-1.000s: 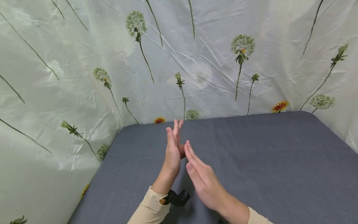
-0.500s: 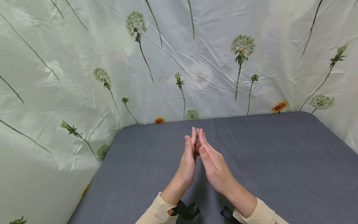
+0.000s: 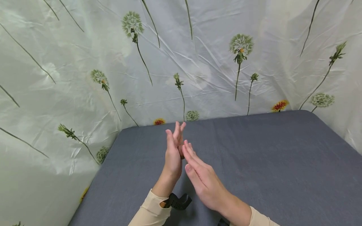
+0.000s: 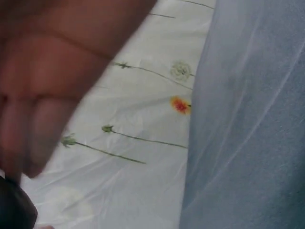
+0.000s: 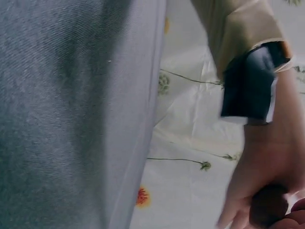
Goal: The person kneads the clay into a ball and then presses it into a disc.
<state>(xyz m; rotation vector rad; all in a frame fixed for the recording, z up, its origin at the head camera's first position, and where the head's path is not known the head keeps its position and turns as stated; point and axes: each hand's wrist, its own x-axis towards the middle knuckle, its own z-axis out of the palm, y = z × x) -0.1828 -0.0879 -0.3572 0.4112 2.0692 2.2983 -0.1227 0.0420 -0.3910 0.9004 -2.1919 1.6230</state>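
Note:
A small brown rounded lump (image 3: 181, 152), like modelling clay, sits between my two palms over the table. My left hand (image 3: 173, 157) stands upright with its fingers straight and the thumb raised. Slanting in from the right, my right hand (image 3: 206, 182) has straight fingers together and presses the lump from the other side. The right wrist view shows the dark lump (image 5: 268, 205) against the left palm, with right fingertips (image 5: 293, 220) close by. Most of the lump is hidden by the fingers in the head view.
A grey cloth-covered table (image 3: 254, 157) lies under both hands. Behind it and to the left hangs a pale sheet (image 3: 212, 62) printed with dandelions and flowers. A black wrist mount (image 3: 181, 201) juts from the left cuff.
Both hands first moved right and came palm to palm, then shifted back left. The left fingers now reach farther forward than the right ones, with the lump still between them.

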